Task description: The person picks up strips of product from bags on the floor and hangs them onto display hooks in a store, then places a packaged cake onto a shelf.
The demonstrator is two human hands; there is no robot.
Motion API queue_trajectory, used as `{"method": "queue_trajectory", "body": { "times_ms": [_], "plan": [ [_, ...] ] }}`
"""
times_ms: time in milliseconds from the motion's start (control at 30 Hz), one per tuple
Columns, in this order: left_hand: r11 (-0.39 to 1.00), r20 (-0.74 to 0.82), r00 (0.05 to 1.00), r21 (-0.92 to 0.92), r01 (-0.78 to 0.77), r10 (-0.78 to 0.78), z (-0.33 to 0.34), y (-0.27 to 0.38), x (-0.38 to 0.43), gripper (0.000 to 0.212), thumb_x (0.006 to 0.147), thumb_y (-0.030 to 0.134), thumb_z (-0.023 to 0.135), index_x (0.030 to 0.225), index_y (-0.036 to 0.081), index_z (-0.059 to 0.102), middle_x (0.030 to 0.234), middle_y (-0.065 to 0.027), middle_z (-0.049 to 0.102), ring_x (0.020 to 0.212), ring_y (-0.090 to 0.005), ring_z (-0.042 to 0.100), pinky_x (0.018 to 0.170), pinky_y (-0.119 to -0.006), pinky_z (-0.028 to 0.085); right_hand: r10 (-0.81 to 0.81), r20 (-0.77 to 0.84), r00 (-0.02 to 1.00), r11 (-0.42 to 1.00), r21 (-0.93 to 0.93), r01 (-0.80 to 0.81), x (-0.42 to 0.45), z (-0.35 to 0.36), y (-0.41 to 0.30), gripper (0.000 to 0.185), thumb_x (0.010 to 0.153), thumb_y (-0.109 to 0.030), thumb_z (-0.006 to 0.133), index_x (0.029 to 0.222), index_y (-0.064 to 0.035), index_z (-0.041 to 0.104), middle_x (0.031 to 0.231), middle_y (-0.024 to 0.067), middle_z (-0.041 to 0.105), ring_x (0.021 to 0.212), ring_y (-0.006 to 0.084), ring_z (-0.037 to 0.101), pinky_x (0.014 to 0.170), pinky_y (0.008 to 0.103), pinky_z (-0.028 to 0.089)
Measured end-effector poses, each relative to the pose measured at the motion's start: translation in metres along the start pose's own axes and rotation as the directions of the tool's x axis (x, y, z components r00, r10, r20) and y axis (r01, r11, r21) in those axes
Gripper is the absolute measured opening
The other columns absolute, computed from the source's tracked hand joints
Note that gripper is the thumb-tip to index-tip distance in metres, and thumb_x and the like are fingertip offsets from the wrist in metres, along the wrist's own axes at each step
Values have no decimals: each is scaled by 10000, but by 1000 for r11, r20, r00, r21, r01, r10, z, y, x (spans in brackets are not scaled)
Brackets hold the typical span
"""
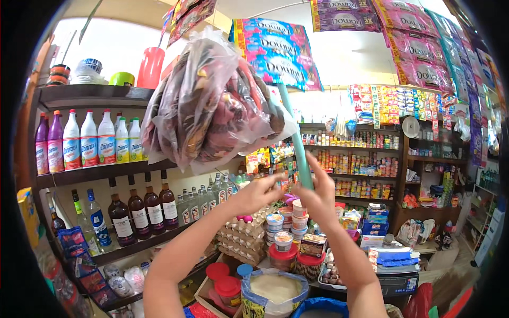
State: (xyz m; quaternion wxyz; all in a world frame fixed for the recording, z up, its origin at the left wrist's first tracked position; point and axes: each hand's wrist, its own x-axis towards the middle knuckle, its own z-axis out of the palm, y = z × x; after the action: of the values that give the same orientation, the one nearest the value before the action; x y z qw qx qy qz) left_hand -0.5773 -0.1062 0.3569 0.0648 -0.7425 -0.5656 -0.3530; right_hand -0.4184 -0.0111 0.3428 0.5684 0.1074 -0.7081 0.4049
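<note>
Both my hands are raised before me, below a large clear plastic bag (222, 107) full of dark and reddish items, which hangs at upper centre. My right hand (320, 190) is at the lower end of a pale green pole (300, 155); its thumb side meets the pole, and the exact grip is hard to tell. My left hand (258, 194) is just left of it, fingers bent and blurred, with no object visible in it. The pole's upper end passes behind hanging blue Downy sachets (276, 53).
Bleach bottles (89, 139) and liquor bottles (149, 210) line shelves at left. Below my hands stand egg trays (242, 238), stacked tubs (283, 240), red-lidded jars and an open sack (274, 290). A digital scale (393, 278) is at right. Canned goods (354, 165) fill the back shelves; pink sachets (421, 49) hang overhead.
</note>
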Motion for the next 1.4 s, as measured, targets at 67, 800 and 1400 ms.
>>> {"method": "queue_trajectory", "body": {
  "times_ms": [67, 800, 1400],
  "plan": [
    [980, 15, 999, 199, 26, -29, -2, -11, -34, 435, 865, 266, 508, 1212, 16, 433, 819, -103, 598, 729, -189, 583, 669, -307, 457, -64, 26, 998, 997, -33, 64, 44, 8, 0, 695, 645, 25, 581, 1293, 35, 332, 894, 70, 545, 684, 91, 493, 578, 228, 413],
    [760, 192, 770, 421, 495, -608, -5, -42, -263, 469, 834, 335, 528, 1204, 58, 452, 882, -154, 606, 815, -286, 585, 705, -364, 456, -294, 201, 934, 902, -264, 341, 271, 93, 70, 442, 680, -121, 588, 1091, 35, 545, 957, 196, 612, 754, 207, 611, 677, 300, 468],
    [520, 283, 449, 272, 810, -848, 2, -13, -346, 534, 821, 376, 514, 1230, 43, 430, 983, -151, 611, 896, -275, 587, 779, -348, 453, -226, 175, 958, 926, -267, 267, 267, 119, 72, 437, 675, -136, 585, 1074, 40, 557, 887, 196, 623, 724, 212, 611, 668, 305, 469]
  ]
}}
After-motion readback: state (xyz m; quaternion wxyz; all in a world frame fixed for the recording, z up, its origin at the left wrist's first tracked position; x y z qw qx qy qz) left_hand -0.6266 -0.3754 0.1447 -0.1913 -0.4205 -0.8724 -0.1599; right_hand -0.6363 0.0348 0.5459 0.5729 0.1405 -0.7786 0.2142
